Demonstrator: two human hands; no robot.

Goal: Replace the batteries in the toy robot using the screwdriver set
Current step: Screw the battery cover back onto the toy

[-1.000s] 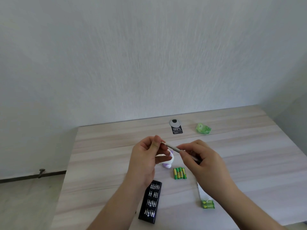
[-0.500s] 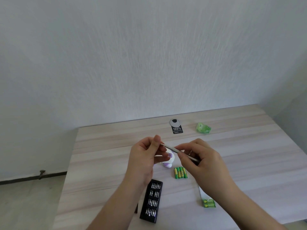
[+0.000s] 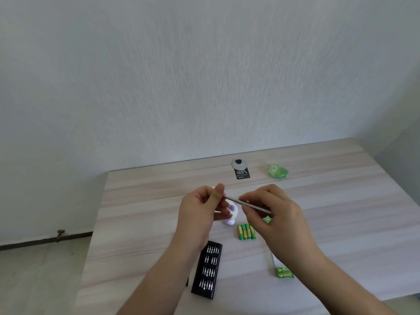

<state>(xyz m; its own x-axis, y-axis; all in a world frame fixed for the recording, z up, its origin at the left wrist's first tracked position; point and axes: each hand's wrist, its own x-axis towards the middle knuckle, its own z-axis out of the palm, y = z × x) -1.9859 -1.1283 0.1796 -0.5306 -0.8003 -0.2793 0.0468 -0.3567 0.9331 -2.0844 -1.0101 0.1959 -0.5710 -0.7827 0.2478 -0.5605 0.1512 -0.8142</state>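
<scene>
Your right hand (image 3: 276, 214) pinches the screwdriver handle (image 3: 247, 203). Your left hand (image 3: 201, 210), fingers curled, pinches its tip above the toy robot (image 3: 231, 212).

You can read "100%" in white on the black tag (image 3: 241, 173) lying at the far side of the bench (image 3: 341, 201); the smaller print beneath it is too fine to make out. The green battery pack (image 3: 284, 273) near your right forearm carries a "GP" logo.

table (image 3: 341, 201): matt pale wood grain | screwdriver (image 3: 250, 203): smooth metal | wall (image 3: 204, 76): rough
</scene>
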